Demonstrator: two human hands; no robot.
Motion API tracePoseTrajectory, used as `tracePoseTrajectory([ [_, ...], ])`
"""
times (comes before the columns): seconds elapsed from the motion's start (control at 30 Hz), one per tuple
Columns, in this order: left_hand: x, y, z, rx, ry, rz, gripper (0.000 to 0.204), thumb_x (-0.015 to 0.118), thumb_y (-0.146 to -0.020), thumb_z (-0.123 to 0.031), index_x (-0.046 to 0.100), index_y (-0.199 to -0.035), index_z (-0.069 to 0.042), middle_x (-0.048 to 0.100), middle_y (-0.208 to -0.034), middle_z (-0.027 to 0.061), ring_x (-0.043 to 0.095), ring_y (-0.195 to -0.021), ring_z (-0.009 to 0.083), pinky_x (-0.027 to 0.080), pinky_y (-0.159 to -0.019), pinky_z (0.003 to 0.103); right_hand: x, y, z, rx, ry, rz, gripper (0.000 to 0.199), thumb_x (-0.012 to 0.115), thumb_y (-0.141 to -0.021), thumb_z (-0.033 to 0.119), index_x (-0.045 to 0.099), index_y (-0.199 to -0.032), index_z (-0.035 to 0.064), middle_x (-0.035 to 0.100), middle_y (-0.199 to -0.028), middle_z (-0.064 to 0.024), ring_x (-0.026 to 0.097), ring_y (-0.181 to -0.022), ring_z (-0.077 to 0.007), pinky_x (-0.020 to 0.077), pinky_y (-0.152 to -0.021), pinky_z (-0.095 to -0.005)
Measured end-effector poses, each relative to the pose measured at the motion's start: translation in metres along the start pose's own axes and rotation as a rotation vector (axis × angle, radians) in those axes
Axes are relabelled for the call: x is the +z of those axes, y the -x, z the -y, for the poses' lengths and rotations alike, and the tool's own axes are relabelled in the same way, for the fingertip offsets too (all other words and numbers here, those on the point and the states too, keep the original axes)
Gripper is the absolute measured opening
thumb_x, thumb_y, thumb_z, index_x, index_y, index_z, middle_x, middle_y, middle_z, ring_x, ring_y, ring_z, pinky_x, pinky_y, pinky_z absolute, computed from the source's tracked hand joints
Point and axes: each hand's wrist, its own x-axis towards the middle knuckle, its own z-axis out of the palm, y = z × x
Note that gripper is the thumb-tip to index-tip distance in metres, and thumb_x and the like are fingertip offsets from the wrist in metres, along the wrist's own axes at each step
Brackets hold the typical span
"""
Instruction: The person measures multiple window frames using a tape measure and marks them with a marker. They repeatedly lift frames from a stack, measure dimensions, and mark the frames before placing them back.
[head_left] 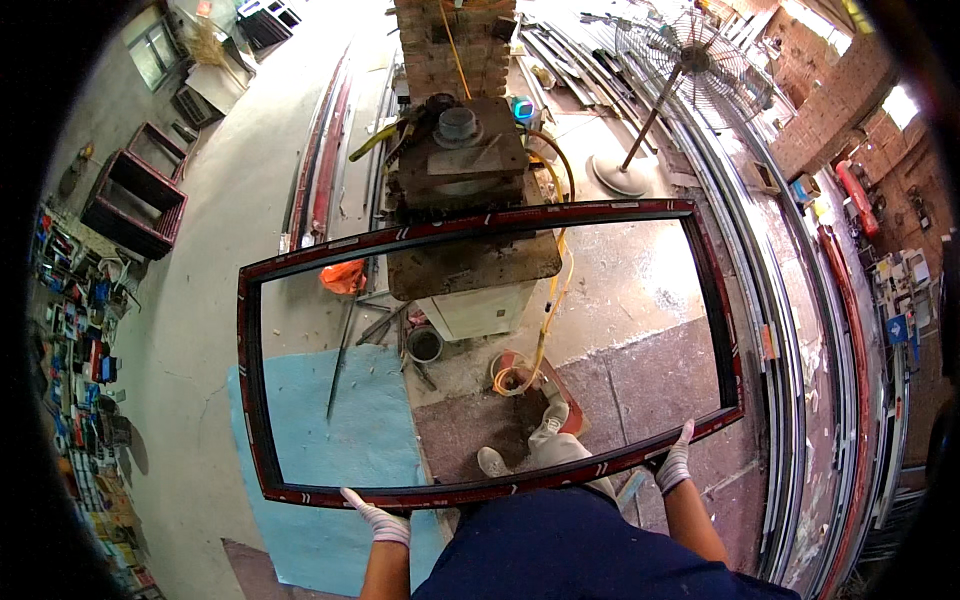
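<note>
A large rectangular window frame (530, 487), dark with reddish-brown protective film, is held up in front of me. Its near long side rests in both my hands. My left hand (377, 518), in a whitish glove, grips that side toward its left end, thumb on top. Farther right, my right hand (677, 460), gloved the same way, grips near the right corner. The fingers beneath the frame are mostly hidden. Beyond the frame's far side stands a machine (460, 165) with a worn brown metal top, partly covered by that side.
A light-blue sheet (340, 400) lies on the floor at left. A pedestal fan (690, 60) stands far right, beside long metal profiles (785, 400). A yellow hose (545, 340) and a dark bucket (424, 344) are near the machine's base. Stacked frames (135, 205) lean at the left wall.
</note>
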Motion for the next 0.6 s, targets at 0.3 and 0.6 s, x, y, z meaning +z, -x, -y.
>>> tracePoseTrajectory([
  [0.3,-0.014,-0.022,0.001,-0.032,0.055,0.12,0.112,0.052,-0.07,-0.088,0.026,-0.153,-0.018,0.027,-0.158,0.0101,0.03,-0.141,0.0363,0.027,-0.113,0.06,-0.009,-0.017,-0.004,0.04,0.008,-0.053,0.127,0.047,-0.057,0.099,0.034,-0.149,0.0137,0.045,-0.144,-0.0148,0.049,-0.119,-0.0374,0.0439,-0.093,-0.0542],
  [0.6,-0.007,-0.021,0.002,0.021,0.044,0.065,0.113,0.049,-0.07,-0.09,0.029,-0.153,-0.016,0.029,-0.158,0.0109,0.032,-0.14,0.0379,0.027,-0.112,0.061,-0.002,-0.005,0.0,0.025,0.043,-0.071,0.126,0.046,-0.059,0.099,0.033,-0.15,0.013,0.043,-0.146,-0.0166,0.048,-0.12,-0.0379,0.0434,-0.094,-0.0553],
])
